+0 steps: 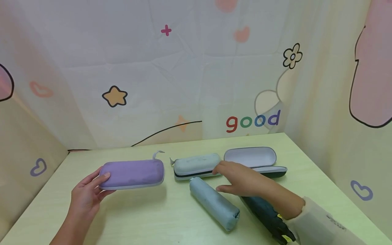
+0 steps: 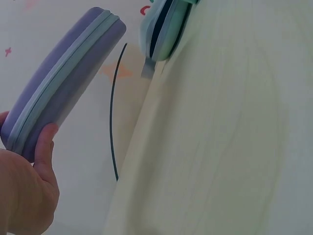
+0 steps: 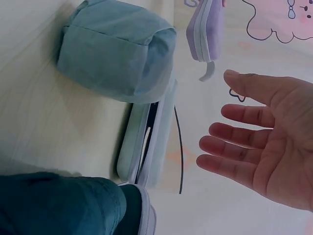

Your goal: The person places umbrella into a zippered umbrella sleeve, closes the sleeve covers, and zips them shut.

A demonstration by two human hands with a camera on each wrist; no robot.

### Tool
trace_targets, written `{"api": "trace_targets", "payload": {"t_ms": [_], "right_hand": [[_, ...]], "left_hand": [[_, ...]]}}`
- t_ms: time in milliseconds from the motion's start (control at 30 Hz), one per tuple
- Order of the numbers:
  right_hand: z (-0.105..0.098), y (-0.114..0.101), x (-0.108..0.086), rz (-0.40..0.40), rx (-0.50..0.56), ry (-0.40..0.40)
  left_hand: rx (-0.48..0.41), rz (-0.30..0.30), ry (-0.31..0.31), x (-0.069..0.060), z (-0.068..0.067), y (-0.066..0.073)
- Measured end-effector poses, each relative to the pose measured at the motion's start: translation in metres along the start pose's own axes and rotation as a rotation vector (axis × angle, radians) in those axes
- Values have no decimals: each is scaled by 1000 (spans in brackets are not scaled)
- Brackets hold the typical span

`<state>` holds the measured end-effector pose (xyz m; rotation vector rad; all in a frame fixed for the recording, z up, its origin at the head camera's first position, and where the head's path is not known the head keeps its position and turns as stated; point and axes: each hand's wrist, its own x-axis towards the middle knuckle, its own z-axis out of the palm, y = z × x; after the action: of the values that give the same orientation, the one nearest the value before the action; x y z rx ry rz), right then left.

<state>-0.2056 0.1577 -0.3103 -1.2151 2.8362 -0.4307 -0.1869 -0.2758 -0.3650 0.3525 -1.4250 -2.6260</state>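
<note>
On the left, my left hand point(image 1: 87, 195) grips the end of a purple zip case point(image 1: 131, 173), thumb on top and fingers beneath. The case is held above the table with a pale strap at its far end. In the head view my right hand point(image 1: 245, 178) hovers over the right side, fingers spread and holding nothing; the right wrist view shows its bare palm point(image 3: 264, 137). Nearest to it are a pale green zip case point(image 1: 196, 165) with a dark gap along its side, and a light blue fabric roll point(image 1: 214, 204) lying diagonally.
Behind my right hand stands an open case point(image 1: 249, 157) with a grey-lilac lining and dark green base. A dark teal fabric bundle point(image 1: 266, 217) with yellow bits lies under my right forearm. A printed curtain point(image 1: 183, 85) hangs along the back and sides of the pale table point(image 1: 137, 221).
</note>
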Motion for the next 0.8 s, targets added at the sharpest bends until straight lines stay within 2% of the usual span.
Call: {"api": "trace_targets", "payload": {"t_ms": [267, 367, 600, 800], "right_hand": [[8, -1, -1, 83, 18, -14], [12, 0, -2, 91, 21, -13], [22, 0, -6, 101, 10, -16], [25, -4, -7, 90, -6, -56]], "left_hand": [[11, 9, 21, 11, -18, 8], [20, -7, 40, 16, -26, 10], [-5, -92, 46, 28, -43, 15], [61, -188, 87, 37, -52, 14]]}}
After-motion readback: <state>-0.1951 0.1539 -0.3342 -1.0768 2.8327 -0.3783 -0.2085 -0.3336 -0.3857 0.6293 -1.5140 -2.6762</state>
